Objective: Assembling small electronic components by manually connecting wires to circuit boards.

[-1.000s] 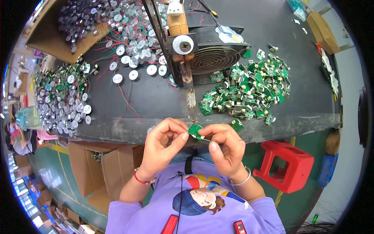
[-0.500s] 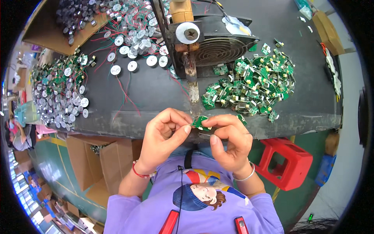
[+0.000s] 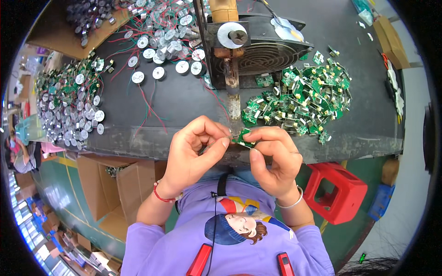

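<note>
A small green circuit board (image 3: 244, 137) is held at the front edge of the black table, just under the tip of a clamped soldering iron (image 3: 234, 103). My right hand (image 3: 275, 158) pinches the board from its right side, between thumb and fingers. At the board's left end, my left hand (image 3: 198, 149) is closed, with thumb and forefinger pressed together. Whatever lies in that pinch is too small to make out. Right of the iron is a heap of green circuit boards (image 3: 306, 99). Small round motors (image 3: 159, 72) with red and green wires lie to the left.
A black fan (image 3: 269, 60) stands behind the iron. More motors with boards (image 3: 69, 106) are piled at the left edge, beside a cardboard box (image 3: 83, 37). Below the table are an open carton (image 3: 106, 184) and a red stool (image 3: 336, 193).
Both hands, with the board, have shifted slightly nearer the iron's tip, and the board is now more covered by fingers. The whole view has moved a little as well.
</note>
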Tool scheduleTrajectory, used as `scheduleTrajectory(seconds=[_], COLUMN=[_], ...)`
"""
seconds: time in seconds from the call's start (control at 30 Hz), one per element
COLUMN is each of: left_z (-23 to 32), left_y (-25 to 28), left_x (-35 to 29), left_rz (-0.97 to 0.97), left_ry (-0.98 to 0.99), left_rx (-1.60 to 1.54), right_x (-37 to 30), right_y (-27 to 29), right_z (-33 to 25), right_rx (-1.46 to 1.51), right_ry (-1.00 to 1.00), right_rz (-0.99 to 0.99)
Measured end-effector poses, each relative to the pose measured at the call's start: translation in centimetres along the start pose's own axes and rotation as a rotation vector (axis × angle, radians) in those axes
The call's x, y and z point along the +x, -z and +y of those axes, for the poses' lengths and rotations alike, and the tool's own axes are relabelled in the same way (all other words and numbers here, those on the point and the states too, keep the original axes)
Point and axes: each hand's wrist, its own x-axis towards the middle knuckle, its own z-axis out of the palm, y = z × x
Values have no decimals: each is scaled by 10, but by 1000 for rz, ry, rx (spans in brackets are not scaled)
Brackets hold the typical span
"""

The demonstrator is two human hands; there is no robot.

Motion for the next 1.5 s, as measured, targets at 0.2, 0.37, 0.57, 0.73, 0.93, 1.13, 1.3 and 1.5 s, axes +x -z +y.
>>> scheduleTrajectory(seconds=[0.2, 0.37, 0.57, 0.73, 0.93, 1.13, 1.3, 1.5], left_z=[5, 10, 8, 6, 7, 13, 12, 9], left_y=[-1, -4, -6, -6, -3, -3, -3, -2], left_x=[2, 0, -2, -8, -5, -2, -2, -11], left_rz=[7, -1, 7, 15, -35, -48, -37, 7], left_ry=[-22, -45, -80, -78, -89, -98, -74, -48], left_rx=[12, 13, 28, 152, 142, 123, 65, 122], right_x=[4, 6, 5, -5, -2, 4, 5, -1], right_y=[-4, -6, -10, -5, -9, -12, -16, -13], right_z=[4, 0, 0, 4, -1, -3, -4, -2], right_rx=[-23, -66, -139, 14, -30, -83, -129, -57], right_ry=[55, 107, 163, 125, 108, 135, 146, 100], right_rz=[32, 54, 67, 25, 50, 84, 94, 33])
